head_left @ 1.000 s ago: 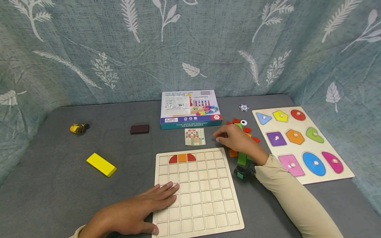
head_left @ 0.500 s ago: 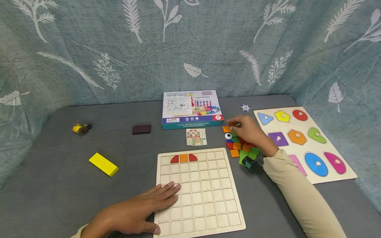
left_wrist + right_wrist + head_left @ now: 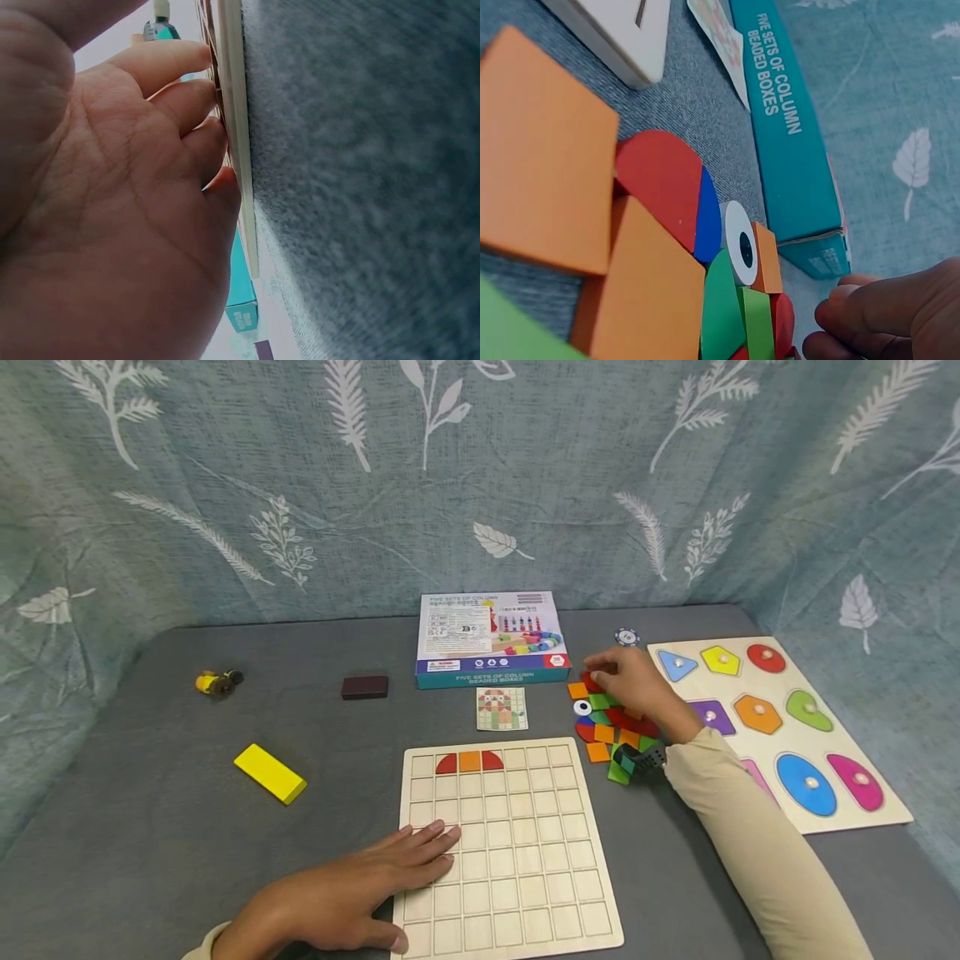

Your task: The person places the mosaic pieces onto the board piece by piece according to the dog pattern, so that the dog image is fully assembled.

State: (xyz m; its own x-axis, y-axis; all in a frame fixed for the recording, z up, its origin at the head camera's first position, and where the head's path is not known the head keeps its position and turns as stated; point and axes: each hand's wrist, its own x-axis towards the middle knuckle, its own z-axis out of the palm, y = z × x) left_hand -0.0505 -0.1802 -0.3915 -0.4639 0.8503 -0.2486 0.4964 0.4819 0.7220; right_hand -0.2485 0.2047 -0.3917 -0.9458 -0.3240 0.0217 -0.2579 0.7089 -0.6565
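Note:
My left hand [image 3: 375, 881] lies flat with spread fingers on the left side of a wooden grid board [image 3: 525, 860]. In the left wrist view, its fingertips [image 3: 199, 56] meet the board's edge. Two red quarter-round tiles and an orange square tile [image 3: 469, 762] sit in the board's top row. My right hand [image 3: 633, 681] reaches over the far end of a pile of coloured tiles [image 3: 603, 734]. Its bent fingers are right beside a red tile [image 3: 782, 324] in the right wrist view; whether they pinch it, I cannot tell. A white eye tile [image 3: 582, 708] lies nearby.
A pattern card [image 3: 502, 708] lies beyond the board, before a bead-set box [image 3: 491, 643]. At right are a knobbed shape puzzle [image 3: 757, 752] and a poker chip [image 3: 627, 637]. Leftward lie a dark block [image 3: 365, 687], a yellow block [image 3: 270, 773] and a small yellow-and-black toy [image 3: 217, 682].
My right hand has moved from beside the card to the pile's far end. Tiles there have shifted, the eye tile leftward and nearer. My left hand stays on the board.

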